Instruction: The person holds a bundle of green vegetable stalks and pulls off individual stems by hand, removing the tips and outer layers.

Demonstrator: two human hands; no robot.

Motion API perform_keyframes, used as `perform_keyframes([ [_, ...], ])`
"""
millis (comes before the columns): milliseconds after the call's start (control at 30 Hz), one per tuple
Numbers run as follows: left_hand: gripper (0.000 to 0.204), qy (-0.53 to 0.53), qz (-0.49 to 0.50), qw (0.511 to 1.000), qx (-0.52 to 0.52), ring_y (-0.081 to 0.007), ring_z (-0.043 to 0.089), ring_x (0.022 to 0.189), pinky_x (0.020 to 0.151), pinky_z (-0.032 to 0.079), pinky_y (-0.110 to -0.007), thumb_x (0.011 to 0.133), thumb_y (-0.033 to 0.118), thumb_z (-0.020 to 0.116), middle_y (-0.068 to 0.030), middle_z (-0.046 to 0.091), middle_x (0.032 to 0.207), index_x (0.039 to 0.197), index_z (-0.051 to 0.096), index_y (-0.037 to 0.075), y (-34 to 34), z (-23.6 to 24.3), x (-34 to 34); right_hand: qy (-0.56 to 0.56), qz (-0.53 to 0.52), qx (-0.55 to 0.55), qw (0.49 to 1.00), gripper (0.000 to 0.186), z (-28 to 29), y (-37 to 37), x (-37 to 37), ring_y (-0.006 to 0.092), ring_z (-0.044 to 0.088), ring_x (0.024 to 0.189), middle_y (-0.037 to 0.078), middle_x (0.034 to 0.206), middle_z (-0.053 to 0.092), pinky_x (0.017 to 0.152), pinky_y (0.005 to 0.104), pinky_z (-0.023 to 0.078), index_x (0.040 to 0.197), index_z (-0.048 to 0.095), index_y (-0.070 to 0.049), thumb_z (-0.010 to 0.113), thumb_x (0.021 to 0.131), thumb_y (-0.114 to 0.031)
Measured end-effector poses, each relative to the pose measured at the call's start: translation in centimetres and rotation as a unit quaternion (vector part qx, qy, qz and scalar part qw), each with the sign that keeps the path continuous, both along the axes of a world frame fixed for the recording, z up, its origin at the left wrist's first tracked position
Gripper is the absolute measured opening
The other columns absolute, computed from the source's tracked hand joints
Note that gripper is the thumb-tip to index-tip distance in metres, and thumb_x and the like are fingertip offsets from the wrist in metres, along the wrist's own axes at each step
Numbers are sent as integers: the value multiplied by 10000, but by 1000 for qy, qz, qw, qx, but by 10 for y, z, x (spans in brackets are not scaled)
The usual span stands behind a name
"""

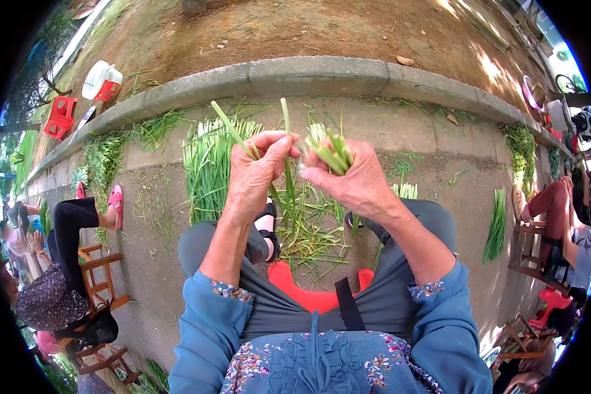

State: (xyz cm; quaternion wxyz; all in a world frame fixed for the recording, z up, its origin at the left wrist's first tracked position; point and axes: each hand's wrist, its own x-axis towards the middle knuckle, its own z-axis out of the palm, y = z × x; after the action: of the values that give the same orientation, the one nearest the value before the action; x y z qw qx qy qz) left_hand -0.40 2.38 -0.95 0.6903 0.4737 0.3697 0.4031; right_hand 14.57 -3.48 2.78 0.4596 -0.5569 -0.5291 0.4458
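My left hand (253, 171) pinches long green stalks (228, 119) between thumb and fingertips, their pale upper ends standing up. Just to its right, my right hand (356, 180) is closed round a short bundle of thicker green stalks (335, 154), held thumb-side toward the left hand. The hands are close together, the left fingertips near the right thumb. Behind and left of my left hand lies a thick pile of long green stalks (203, 174) with pale ends. Loose trimmings (308, 253) litter the pavement below my hands, and another pale-ended pile (404, 191) shows partly behind my right wrist.
My red seat (285, 289) is between my legs. A concrete curb (315, 72) runs across ahead, beside a red stool (60, 118) and white bucket (102, 73) on dirt. Seated people (52, 295) (558, 217) and wooden chairs (102, 289) are at both sides. A bundle (496, 226) lies right.
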Motion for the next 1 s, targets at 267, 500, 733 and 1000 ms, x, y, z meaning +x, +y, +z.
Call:
perform_keyframes([
  [267,149,-2,-27,1000,11,-6,401,484,419,293,-153,801,126,611,20,578,639,889,626,6,-5,1,4,21,-15,-22,999,209,-3,2,10,34,407,495,-40,527,493,421,232,321,707,641,-25,635,782,-220],
  [500,147,31,11,999,12,-7,426,494,423,310,-150,801,137,617,5,594,658,871,612,9,-3,2,1,-28,1,-2,1000,151,-11,-2,3,54,428,506,-11,504,480,458,242,371,746,632,-35,671,738,-181],
  [733,147,32,10,999,20,-9,453,507,426,320,-154,797,146,621,-29,621,681,863,601,15,-2,2,2,61,-43,-13,997,158,-8,3,4,41,458,536,-27,567,532,475,219,378,728,640,-20,705,705,-163],
  [1000,127,35,-9,999,18,1,439,495,428,310,-145,797,144,622,-19,621,668,845,604,29,-6,6,3,64,-62,-79,993,148,5,5,11,29,468,562,-28,603,564,477,209,380,759,648,-16,665,752,-163],
])
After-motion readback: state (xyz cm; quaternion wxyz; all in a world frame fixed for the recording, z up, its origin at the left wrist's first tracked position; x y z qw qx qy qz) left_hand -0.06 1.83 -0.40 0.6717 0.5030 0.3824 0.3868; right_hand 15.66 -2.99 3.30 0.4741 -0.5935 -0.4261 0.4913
